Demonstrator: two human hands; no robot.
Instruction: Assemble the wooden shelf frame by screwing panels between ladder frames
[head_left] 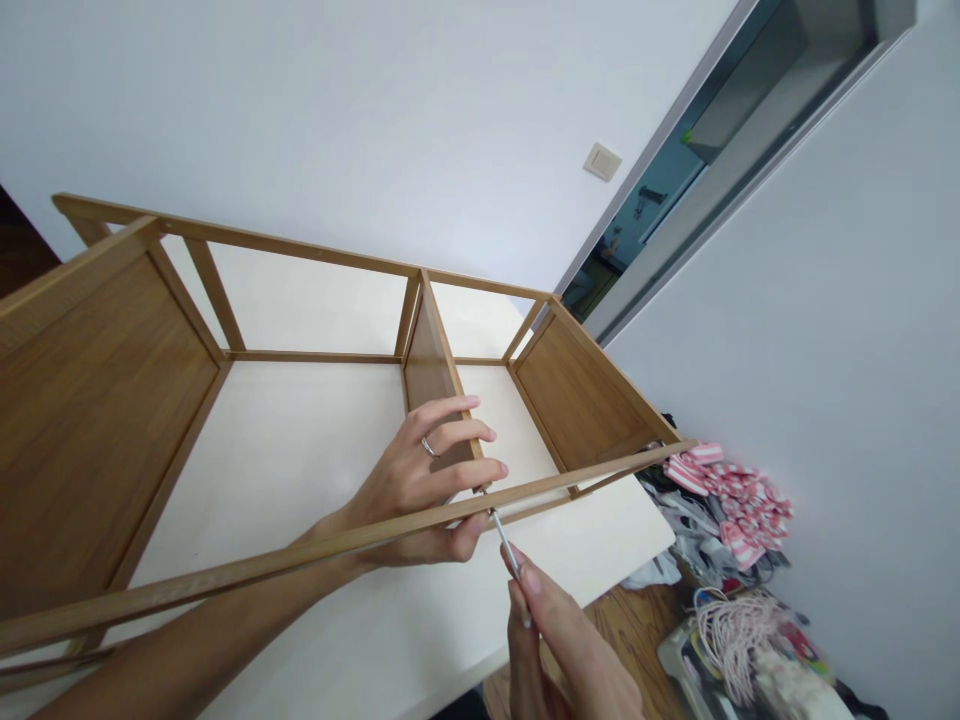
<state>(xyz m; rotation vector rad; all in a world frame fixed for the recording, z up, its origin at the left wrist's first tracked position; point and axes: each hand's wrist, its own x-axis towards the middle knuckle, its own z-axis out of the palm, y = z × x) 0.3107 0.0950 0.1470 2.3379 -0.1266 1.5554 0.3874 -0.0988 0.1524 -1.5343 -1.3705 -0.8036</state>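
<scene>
A wooden frame with panels rests on a white tabletop, its long front rail point(322, 545) crossing close to me. My left hand point(427, 475), a ring on one finger, reaches around this rail. Its fingers lie over the end of the middle wooden panel point(433, 350), and the thumb presses below the rail. A slim metal hex key point(505, 541) is pinched between the thumb and fingers of my right hand point(559, 630). The key's tip meets a screw at the rail, opposite the panel's end. My right fingers hide part of the key.
Wooden side panels stand at the left point(97, 400) and right point(592, 385) of the frame. The white tabletop point(442, 620) ends near a wooden floor point(630, 640). Piled clothes point(739, 500) and a box of cords point(739, 640) lie at right. A white wall point(375, 120) rises behind.
</scene>
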